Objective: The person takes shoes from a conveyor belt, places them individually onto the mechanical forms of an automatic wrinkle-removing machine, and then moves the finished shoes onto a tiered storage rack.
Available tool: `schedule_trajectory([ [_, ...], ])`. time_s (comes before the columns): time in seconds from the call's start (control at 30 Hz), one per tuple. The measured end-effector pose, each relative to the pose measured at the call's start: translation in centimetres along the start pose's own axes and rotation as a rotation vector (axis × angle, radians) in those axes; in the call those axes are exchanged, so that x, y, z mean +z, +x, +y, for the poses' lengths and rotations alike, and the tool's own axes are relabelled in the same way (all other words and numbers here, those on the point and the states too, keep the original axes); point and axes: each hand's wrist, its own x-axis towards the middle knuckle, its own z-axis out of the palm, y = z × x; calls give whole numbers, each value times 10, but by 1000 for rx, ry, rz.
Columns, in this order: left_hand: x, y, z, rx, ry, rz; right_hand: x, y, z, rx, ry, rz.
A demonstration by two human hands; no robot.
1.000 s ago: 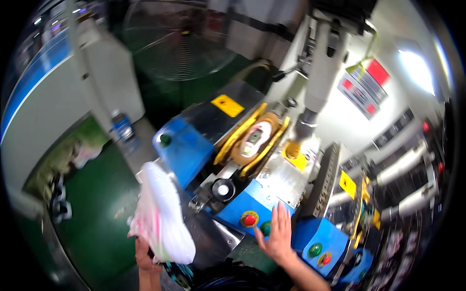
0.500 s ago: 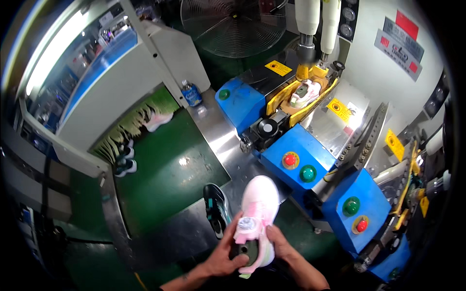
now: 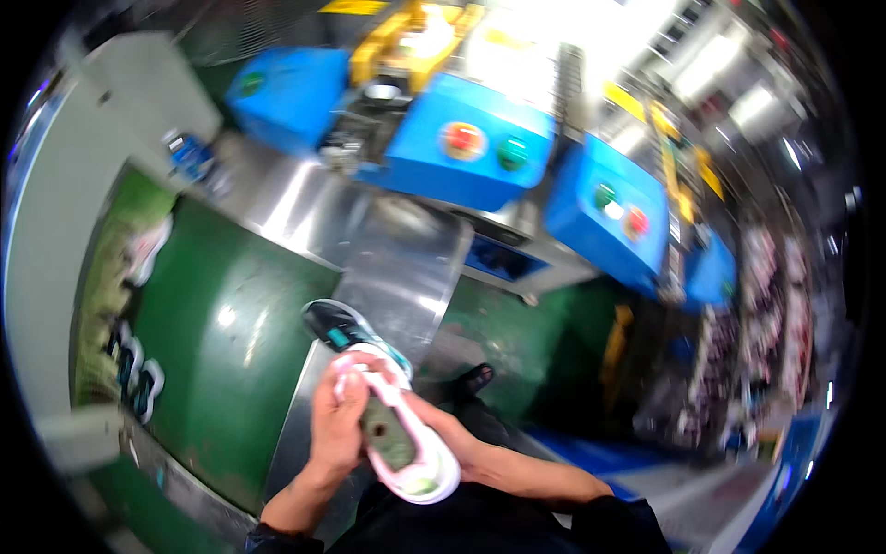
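Observation:
A pale pink and white sneaker (image 3: 432, 478) is held close in front of me between both hands, its heel end towards my body. Inside its opening sits a dark green shoe last (image 3: 388, 434) with a round hole in its top. My left hand (image 3: 340, 411) wraps the left side, its thumb on top near the tongue. My right hand (image 3: 448, 432) grips the other side, its fingers mostly hidden. Just beyond the toe, a black, white and teal sneaker (image 3: 334, 325) lies at the belt's edge, partly covered by the pink one.
A green conveyor belt (image 3: 231, 314) with a metal edge runs on the left, more shoes (image 3: 138, 379) at its far side. Ahead stands a machine with blue button boxes (image 3: 461, 138). A bottle (image 3: 189, 155) stands at upper left; shoe racks (image 3: 761, 323) are at right.
My view has swung right, bringing the racks into sight. The pink sneaker has tilted, its toe now pointing up-left, and my left thumb has shifted from the last towards the tongue.

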Motion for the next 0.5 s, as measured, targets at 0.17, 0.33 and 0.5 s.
schedule_trajectory([
  [0.17, -2, -11, -5, 116, 144, -113, -7, -21, 41, -315, -214, 118],
  [0.33, 76, -24, -42, 29, 172, -553, -62, -80, 71, -1234, -537, 823],
  [0.5, 146, -85, -76, -108, 204, -970, -95, -311, 187, -1722, -363, 2288],
])
